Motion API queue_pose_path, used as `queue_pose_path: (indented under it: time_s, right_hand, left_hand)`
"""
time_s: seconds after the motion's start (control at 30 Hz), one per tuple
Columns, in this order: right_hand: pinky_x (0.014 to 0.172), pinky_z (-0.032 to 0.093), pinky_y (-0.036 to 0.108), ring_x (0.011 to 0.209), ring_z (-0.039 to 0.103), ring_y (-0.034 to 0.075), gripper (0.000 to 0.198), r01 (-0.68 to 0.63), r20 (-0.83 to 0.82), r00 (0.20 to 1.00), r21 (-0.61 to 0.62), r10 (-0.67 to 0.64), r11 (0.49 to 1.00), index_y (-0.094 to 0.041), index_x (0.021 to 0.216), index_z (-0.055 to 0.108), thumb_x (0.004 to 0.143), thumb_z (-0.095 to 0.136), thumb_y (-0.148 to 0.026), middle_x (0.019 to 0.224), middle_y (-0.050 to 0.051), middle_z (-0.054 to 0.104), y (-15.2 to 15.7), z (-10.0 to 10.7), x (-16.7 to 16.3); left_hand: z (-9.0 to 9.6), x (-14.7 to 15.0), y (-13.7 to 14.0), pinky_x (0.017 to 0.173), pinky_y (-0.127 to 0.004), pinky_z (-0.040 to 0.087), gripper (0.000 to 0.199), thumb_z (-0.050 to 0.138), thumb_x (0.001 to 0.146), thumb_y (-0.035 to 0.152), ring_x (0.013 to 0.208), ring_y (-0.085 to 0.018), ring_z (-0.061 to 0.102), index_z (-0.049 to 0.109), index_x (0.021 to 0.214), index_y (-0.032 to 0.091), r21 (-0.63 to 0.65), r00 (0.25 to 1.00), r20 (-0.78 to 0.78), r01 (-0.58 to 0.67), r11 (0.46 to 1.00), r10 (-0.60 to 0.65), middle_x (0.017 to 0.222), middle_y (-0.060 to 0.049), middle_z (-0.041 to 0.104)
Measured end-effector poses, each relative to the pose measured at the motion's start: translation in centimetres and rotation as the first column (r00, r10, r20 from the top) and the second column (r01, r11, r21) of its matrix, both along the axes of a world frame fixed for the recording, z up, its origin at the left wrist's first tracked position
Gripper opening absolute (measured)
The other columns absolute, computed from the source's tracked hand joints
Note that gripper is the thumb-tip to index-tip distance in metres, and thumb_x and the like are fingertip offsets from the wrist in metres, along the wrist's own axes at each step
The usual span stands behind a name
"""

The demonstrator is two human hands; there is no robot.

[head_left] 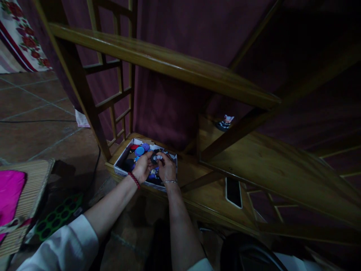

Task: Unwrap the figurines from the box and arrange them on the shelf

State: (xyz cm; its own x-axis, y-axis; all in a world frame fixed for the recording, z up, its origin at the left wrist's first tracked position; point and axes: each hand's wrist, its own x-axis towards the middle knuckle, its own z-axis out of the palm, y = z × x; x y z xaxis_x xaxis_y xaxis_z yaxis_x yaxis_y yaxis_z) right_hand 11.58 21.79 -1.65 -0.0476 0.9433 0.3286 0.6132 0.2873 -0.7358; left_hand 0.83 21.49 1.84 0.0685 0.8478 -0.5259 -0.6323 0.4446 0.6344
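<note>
Left hand (143, 168) and right hand (168, 169), close together, holding small black-and-white figurine (155, 158) over white-walled rectangular box (120, 172); any fingertip slip risking drop among rounded blue-purple pieces (140, 151).

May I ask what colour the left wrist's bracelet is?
The bracelet is red, seen best in the head view.

The sleeves (67, 239) are pale. The left bracelet (134, 180) is made of red beads; the right bracelet (170, 181) is thin and silvery.
</note>
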Motion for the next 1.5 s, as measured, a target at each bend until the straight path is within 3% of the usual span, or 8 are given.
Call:
queue_pose_path:
  time_s: [0.23, 0.43, 0.87, 1.5]
  right_hand:
    - [0.087, 0.045, 0.035, 0.096, 0.057, 0.019, 0.032, -0.012, 0.059, 0.998, -0.007, 0.013, 1.0, -0.026, 0.098, 0.061, 0.073, 0.048, -0.01, 0.1, 0.003, 0.062, -0.13, 0.37, -0.04]
    - [0.086, 0.047, 0.038, 0.089, 0.061, 0.019, 0.039, 0.007, -0.025, 1.0, -0.089, -0.009, 0.996, -0.024, 0.112, 0.054, 0.073, 0.054, -0.016, 0.102, 0.004, 0.064, 0.04, 0.14, -0.09]
    - [0.083, 0.049, 0.036, 0.086, 0.06, 0.018, 0.034, -0.013, -0.017, 1.0, -0.116, 0.011, 0.993, -0.025, 0.107, 0.057, 0.074, 0.055, -0.02, 0.095, 0.003, 0.064, -0.02, 0.49, -0.05]
    - [0.086, 0.047, 0.034, 0.089, 0.06, 0.017, 0.032, -0.034, -0.054, 0.998, -0.112, 0.028, 0.993, -0.024, 0.107, 0.058, 0.075, 0.052, -0.019, 0.104, 0.003, 0.062, -0.05, 0.26, 0.09]
  left_hand:
    - [-0.18, 0.06, 0.17, 0.053, -0.023, 0.048, 0.015, 0.041, 0.083, 0.017, 0.053, -0.012, 0.057, 0.055, 0.077, 0.014, -0.026, 1.0, -0.008, -0.008, 1.0, 0.008, 0.063, -0.003, 0.062]
    - [-0.55, -0.3, 0.7, 0.053, -0.024, 0.048, 0.018, 0.039, 0.083, 0.016, 0.052, -0.012, 0.056, 0.055, 0.077, 0.014, -0.039, 1.0, 0.02, 0.001, 0.999, 0.0, 0.062, -0.003, 0.061]
    - [0.03, -0.51, 0.85, 0.052, -0.022, 0.047, 0.017, 0.04, 0.08, 0.011, 0.052, -0.011, 0.056, 0.056, 0.077, 0.013, -0.068, 0.999, 0.014, -0.042, 0.997, 0.043, 0.061, -0.002, 0.06]
    - [-0.59, -0.81, 0.85, 0.057, -0.025, 0.052, 0.015, 0.043, 0.078, 0.009, 0.056, -0.012, 0.059, 0.057, 0.076, 0.013, -0.053, 0.998, -0.055, 0.009, 0.999, -0.011, 0.064, -0.004, 0.062]
